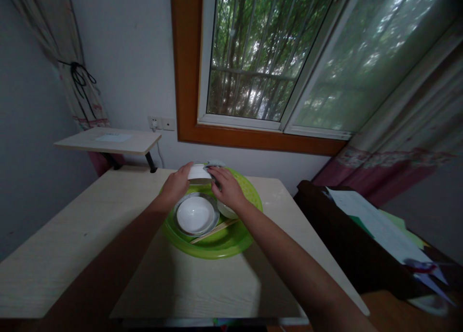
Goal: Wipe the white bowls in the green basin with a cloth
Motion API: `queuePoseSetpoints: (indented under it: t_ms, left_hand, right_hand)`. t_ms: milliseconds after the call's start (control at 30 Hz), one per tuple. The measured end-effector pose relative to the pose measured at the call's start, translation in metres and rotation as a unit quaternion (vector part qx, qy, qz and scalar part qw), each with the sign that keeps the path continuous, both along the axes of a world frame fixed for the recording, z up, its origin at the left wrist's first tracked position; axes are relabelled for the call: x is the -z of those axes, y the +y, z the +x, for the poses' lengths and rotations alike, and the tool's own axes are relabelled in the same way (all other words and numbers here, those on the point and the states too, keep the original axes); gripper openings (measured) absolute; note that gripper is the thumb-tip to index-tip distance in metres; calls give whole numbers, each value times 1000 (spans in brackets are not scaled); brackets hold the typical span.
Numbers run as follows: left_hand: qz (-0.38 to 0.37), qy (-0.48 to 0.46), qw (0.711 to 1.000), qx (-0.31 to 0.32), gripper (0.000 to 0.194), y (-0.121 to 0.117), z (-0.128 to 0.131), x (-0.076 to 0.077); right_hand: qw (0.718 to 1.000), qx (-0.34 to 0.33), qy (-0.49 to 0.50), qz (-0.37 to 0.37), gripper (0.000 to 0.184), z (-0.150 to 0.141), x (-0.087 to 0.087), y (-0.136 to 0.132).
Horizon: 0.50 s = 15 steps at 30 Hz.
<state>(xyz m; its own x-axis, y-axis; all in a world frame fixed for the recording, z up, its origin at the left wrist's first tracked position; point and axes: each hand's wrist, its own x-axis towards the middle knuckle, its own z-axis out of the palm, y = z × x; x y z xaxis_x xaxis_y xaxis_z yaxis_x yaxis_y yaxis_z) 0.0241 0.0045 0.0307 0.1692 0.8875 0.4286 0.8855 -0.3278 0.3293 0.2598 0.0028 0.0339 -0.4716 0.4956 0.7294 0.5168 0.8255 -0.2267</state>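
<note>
Above the far side of a green basin (217, 251), my left hand (176, 182) grips the left side of a white bowl (199, 172), which is tipped on its side. My right hand (227, 185) is closed on a greyish cloth (216, 164) and presses it against the bowl's right side. Inside the basin, another white bowl (195, 215) sits on a grey-rimmed plate (216, 223). A further pale bowl (226, 210) shows partly under my right wrist. A pair of chopsticks (213, 231) lies slantwise at the front of these dishes.
The basin stands on a pale wooden table (202, 288). A small raised shelf (108, 141) with a paper on it is at the left back. Dark furniture with papers (376, 221) stands to the right. A window (267, 57) is behind.
</note>
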Motion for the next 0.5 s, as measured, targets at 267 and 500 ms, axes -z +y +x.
queuePoseSetpoints:
  t_ms: [267, 500]
  left_hand:
    - [-1, 10, 1000, -1, 71, -3, 1, -3]
    - [-10, 7, 1000, -12, 70, -2, 2, -3]
  right_hand:
    - [999, 22, -44, 1, 54, -1, -1, -3]
    - [998, 5, -60, 28, 56, 0, 1, -2]
